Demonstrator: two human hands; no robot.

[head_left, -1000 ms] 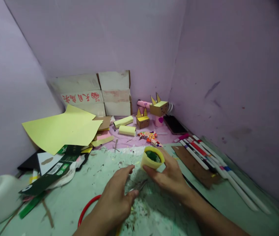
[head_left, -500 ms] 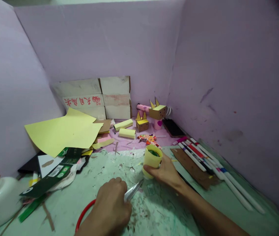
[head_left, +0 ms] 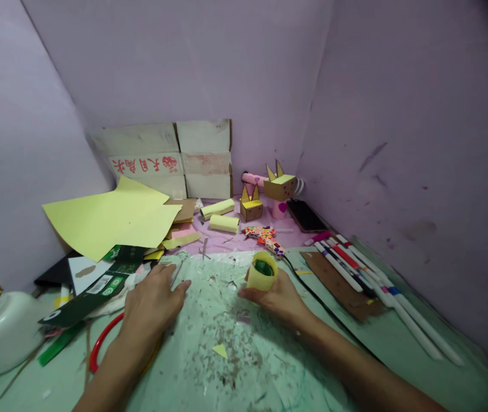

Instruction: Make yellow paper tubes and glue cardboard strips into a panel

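In the head view, the right hand (head_left: 284, 300) grips a yellow tube (head_left: 261, 281), fingers and thumb closed around its side. The tube is just right of the middle of the green table (head_left: 295, 377), its open end up and leaning a little to the near side, with dark green showing inside. Whether its base touches the table cannot be told.

The left hand (head_left: 153, 300) lies over the scissors (head_left: 97, 342), to the left of the tube and well apart from it. Its thumb stands away from the fingers, but I cannot tell whether they grip the scissors. A red handle loop shows on the near left of the hand and the blade tip just beyond it.

Between the forearms, on the near side, lie a yellow scrap (head_left: 220, 350) and scattered bits. Left of the left hand are a green card strip (head_left: 93, 300) and a white pot (head_left: 7, 326); a large yellow sheet (head_left: 115, 220) lies farther back.

On the far side, two yellow rolls (head_left: 224, 224) lie left of two eared boxes (head_left: 251, 210). A patterned glue gun (head_left: 259, 232) lies beyond the tube, its black cord (head_left: 325, 312) running to the near right. Farther right are a phone (head_left: 306, 216) and a row of markers (head_left: 381, 289) beside a brown card (head_left: 334, 289).
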